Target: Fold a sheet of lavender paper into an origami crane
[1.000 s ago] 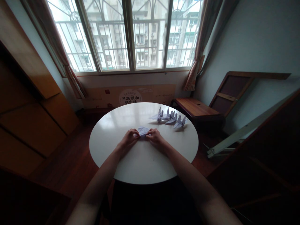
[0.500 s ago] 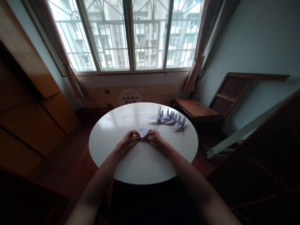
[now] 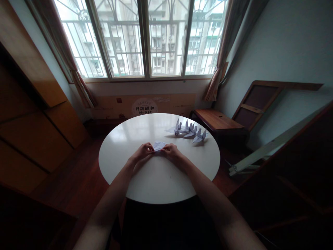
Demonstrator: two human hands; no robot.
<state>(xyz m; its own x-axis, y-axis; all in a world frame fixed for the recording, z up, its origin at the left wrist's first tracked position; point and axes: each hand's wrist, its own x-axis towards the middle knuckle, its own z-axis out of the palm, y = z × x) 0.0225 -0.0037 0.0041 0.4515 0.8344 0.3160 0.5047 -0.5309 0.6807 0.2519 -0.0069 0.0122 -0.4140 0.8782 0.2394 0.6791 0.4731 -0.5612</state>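
Observation:
A small piece of folded white paper (image 3: 159, 146) lies between my two hands, just above or on the white round table (image 3: 161, 184). My left hand (image 3: 144, 151) pinches its left edge with fingers and thumb. At the right edge, my right hand (image 3: 171, 151) grips the paper with its fingertips. The fingers hide part of both edges. Several folded paper cranes (image 3: 199, 136) stand in a cluster on the table, beyond my right hand.
A low wooden stool or side table (image 3: 220, 119) stands past the table's right rim. Behind the table, a printed cardboard panel (image 3: 104, 106) leans beneath the barred window (image 3: 166, 41). Wooden cabinets (image 3: 33, 139) line the left side.
The paper's near edge and the fingers on it have shifted slightly, with the right fingertips a little higher. The cranes stay where they were.

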